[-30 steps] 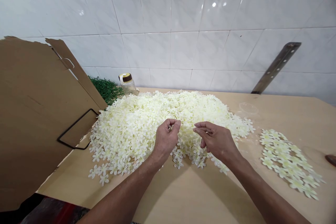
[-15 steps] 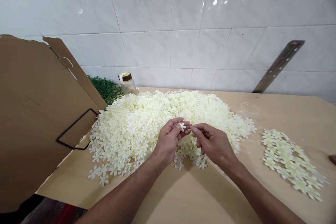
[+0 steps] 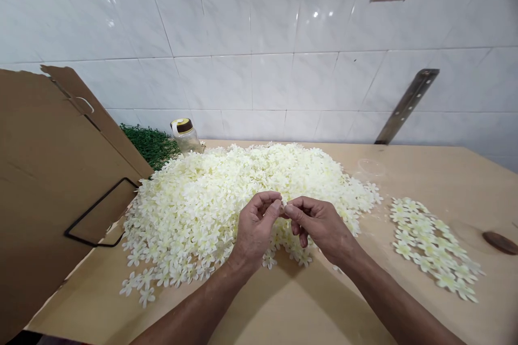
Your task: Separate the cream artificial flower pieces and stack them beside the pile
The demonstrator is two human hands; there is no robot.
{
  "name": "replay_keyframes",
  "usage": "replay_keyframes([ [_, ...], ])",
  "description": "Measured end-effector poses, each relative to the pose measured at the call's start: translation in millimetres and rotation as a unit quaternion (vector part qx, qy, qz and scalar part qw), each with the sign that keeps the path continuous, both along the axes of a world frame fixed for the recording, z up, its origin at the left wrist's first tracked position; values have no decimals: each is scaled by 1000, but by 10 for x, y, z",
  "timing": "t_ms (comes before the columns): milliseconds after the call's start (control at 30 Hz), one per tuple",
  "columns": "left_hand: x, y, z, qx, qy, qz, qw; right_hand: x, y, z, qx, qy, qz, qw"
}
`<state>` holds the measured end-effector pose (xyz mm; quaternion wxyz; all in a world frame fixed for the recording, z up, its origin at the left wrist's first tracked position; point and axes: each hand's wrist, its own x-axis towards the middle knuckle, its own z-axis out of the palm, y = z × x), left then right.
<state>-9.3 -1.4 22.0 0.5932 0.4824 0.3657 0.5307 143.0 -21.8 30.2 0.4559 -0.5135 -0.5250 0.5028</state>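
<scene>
In front of a heap of white artificial flowers (image 3: 226, 188), both my hands meet at their fingertips. My left hand (image 3: 259, 226) is closed, thumb against the fingers, on a small artificial flower (image 3: 284, 204) that is mostly hidden. From the other side my right hand (image 3: 318, 223) pinches at the same flower with thumb and forefinger, its other fingers curled below. How the flower is turned between the fingertips cannot be seen. Under my wrists lies the bare wooden tabletop (image 3: 283, 302).
Single-layer flowers (image 3: 429, 242) are spread on the right, near a brown oval object (image 3: 499, 242). A cardboard box (image 3: 60, 188) stands left with a black wire frame (image 3: 95, 210). Behind are green plastic foliage (image 3: 149, 143), a capped bottle (image 3: 186, 137) and a metal bracket (image 3: 407, 108).
My fingertips have come together, and the flower that showed in my left hand is now mostly covered. The right hand has moved in to it. The view has shifted slightly right.
</scene>
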Motion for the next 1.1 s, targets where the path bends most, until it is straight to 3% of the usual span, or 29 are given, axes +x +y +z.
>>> replay_keyframes([
  [167,-27,56,-20,-14,-2,18,1000,86,25,11,-2,-50,-28,998],
  [500,-36,75,-32,-9,8,30,999,182,88,-40,-2,-52,-69,996],
  [633,-23,69,-17,-16,5,28,999,204,91,-63,9,-75,-58,995],
  [900,-25,68,1,-19,6,13,1000,176,88,-116,13,-25,-21,999],
  [1100,-14,43,-10,-62,7,-46,997,124,54,-66,20,-40,2,999],
])
